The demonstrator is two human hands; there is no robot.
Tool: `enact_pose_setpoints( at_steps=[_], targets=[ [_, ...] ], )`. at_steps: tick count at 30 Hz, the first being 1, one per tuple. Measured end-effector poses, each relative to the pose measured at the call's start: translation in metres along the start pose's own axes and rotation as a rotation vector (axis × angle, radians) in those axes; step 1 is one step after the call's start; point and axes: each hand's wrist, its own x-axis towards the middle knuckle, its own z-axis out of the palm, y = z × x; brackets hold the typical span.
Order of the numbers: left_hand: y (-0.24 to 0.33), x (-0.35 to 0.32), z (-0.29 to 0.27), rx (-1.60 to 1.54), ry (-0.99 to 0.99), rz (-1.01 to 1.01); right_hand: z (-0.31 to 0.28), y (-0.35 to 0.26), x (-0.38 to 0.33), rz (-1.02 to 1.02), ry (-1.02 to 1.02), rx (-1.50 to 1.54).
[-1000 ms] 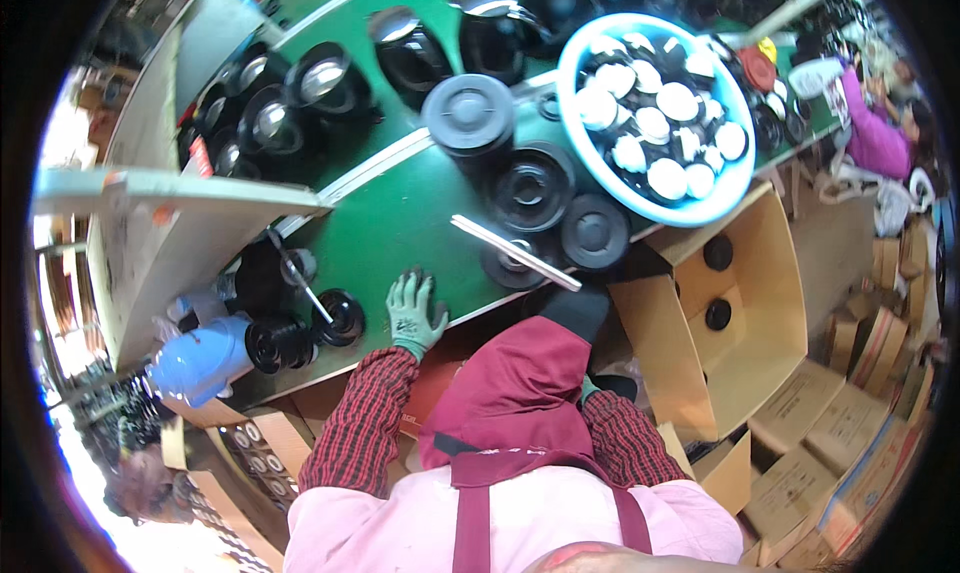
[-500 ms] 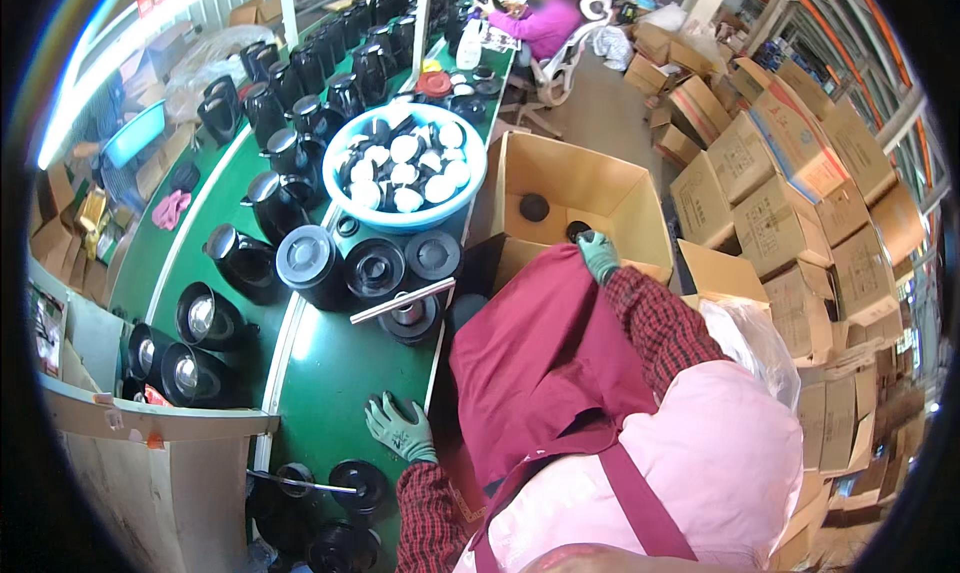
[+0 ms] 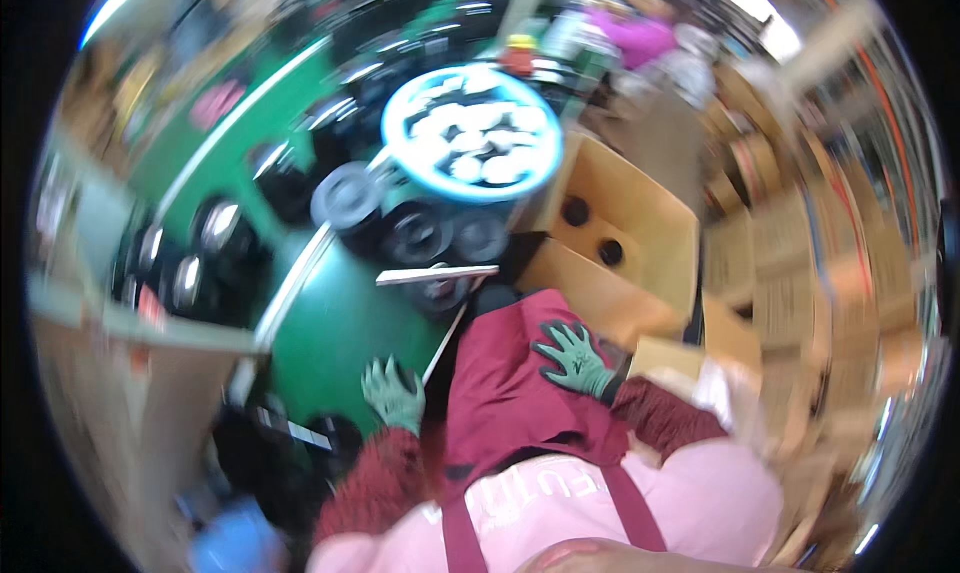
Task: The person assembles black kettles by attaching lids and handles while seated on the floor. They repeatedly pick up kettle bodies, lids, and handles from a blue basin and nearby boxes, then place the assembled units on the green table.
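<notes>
The left hand (image 3: pixel 393 393), in a pale green knitted glove, lies palm down at the edge of the smooth green surface (image 3: pixel 320 338), nearer the person than the round light-blue plastic basin (image 3: pixel 470 189); its fingers are spread and pinch nothing. The right hand (image 3: pixel 578 361), gloved alike, rests flat on the maroon cloth apron (image 3: pixel 520 393), below and right of the basin, fingers fanned wide. The apron spreads over the lap below the basin, matt and softly creased, with a dark patch near the waist. The surface's pale edge slants from below the basin towards the left hand. A broad green stretch reaches from that hand to a straight silvery bar (image 3: pixel 437 275) below the basin. An open brown cardboard box (image 3: pixel 590 293) stands right of the basin.
</notes>
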Motion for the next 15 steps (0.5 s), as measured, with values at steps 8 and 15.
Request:
enact_pose_setpoints(
  at_steps=[8, 15],
  targets=[
    [-0.008, -0.007, 0.0, -0.004, -0.054, -0.079, 0.023, 0.056, 0.069, 0.133, 0.173, 0.343],
    [0.004, 0.132, -0.092, -0.183, 0.259, -0.028, -0.011, 0.033, 0.017, 0.051, 0.559, 0.589]
  ],
)
